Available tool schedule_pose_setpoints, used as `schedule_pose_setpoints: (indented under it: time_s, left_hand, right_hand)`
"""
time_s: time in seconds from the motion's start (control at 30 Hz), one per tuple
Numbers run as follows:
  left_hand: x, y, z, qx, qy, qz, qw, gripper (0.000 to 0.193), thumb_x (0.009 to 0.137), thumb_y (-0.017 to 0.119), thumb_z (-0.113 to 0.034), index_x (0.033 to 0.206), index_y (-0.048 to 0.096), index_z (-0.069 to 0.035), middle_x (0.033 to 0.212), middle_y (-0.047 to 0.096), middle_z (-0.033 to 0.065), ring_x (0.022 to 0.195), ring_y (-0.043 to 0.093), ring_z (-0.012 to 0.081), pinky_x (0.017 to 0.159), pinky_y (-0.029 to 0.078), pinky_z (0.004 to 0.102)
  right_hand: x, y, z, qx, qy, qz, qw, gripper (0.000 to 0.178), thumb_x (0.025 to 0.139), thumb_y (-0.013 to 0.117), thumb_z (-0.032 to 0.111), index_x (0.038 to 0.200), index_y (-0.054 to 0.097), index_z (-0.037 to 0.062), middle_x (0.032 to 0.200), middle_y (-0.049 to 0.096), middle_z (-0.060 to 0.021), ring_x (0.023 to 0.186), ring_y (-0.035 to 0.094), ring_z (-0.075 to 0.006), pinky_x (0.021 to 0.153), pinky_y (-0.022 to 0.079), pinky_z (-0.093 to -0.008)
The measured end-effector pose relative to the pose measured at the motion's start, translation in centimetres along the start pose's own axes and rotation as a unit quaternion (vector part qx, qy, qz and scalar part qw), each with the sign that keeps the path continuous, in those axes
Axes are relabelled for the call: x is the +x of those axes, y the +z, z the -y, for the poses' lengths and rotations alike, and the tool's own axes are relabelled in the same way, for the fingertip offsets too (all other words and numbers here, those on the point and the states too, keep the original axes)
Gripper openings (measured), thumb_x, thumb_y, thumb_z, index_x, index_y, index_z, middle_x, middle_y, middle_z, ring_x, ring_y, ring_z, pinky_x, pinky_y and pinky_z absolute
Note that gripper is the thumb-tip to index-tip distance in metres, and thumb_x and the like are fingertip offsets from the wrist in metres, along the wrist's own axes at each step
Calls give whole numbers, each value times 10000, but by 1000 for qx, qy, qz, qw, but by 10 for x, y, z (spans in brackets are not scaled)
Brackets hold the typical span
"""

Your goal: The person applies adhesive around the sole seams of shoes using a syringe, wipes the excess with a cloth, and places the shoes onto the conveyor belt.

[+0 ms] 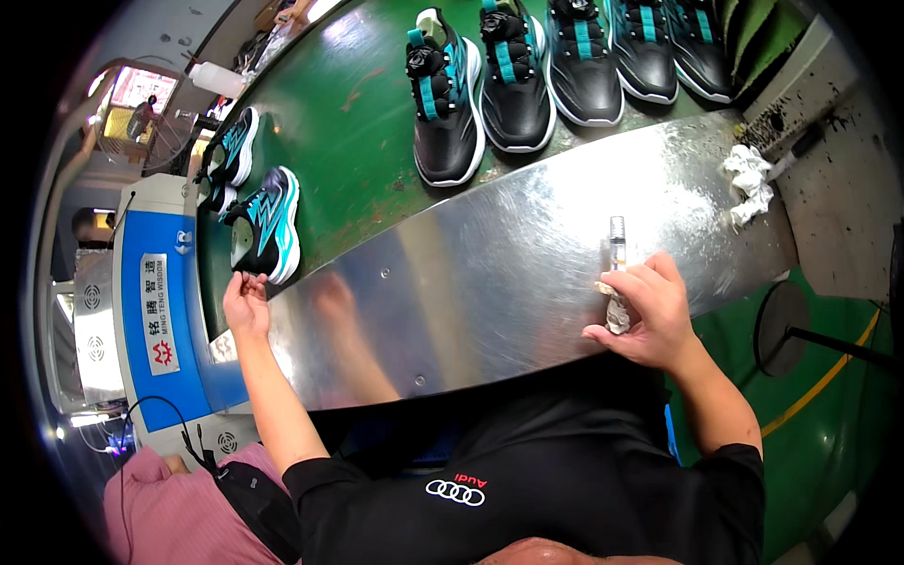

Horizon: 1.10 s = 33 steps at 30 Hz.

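My right hand (650,306) is above the metal ledge, its fingers bent around a slim, clear-ended tube (618,243). A crumpled whitish wad (617,315) shows between the index finger and thumb, against the tube's lower end. Whether the tube is a pen or a small bottle cannot be told. On the left, my left hand (248,303) has its palm turned up and its fingers loosely curled and apart. Its fingertips are at the heel of a black sneaker with turquoise and white sides (273,226); whether they touch it is unclear.
Several black sneakers with turquoise straps (443,118) stand in a row on the green belt (348,151). Another sneaker (235,151) lies farther left. The metal ledge (452,292) borders the belt. Crumpled white paper (750,184) lies at its right end. A blue-and-white machine housing (160,311) stands left.
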State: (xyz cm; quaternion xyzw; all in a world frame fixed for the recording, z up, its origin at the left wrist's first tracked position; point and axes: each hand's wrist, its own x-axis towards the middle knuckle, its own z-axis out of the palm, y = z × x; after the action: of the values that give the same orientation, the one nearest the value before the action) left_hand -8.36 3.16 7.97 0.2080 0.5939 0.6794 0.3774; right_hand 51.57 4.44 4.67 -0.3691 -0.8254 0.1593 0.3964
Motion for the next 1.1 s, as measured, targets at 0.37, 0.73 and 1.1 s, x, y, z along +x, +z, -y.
schedule_pose_setpoints:
  time_s: [0.37, 0.73, 1.1]
  left_hand:
    - [-217, 127, 3, 94, 121, 208, 966, 255, 949, 450, -139, 736, 398, -10, 628, 540, 122, 451, 516, 191, 422, 418, 257]
    - [-174, 118, 49, 5, 55, 222, 973, 211, 962, 460, -186, 807, 423, -47, 639, 408, 49, 569, 477, 173, 518, 418, 257]
    - [-72, 126, 63, 358, -15, 139, 923, 411, 875, 560, -460, 869, 592, -50, 657, 566, 21, 545, 545, 101, 451, 424, 228]
  right_hand:
    - [-2, 3, -3, 28, -8, 0, 1000, 510, 589, 817, 308, 991, 594, 87, 772, 597, -39, 629, 464, -225, 598, 401, -323]
    - [-25, -40, 2, 88, 145, 28, 985, 560, 660, 814, 331, 1071, 578, 32, 840, 509, -51, 710, 452, -160, 616, 378, -267]
    - [-50, -62, -7, 178, 241, -18, 954, 608, 722, 751, 352, 1140, 546, -40, 869, 604, -66, 746, 563, -131, 692, 461, -251]
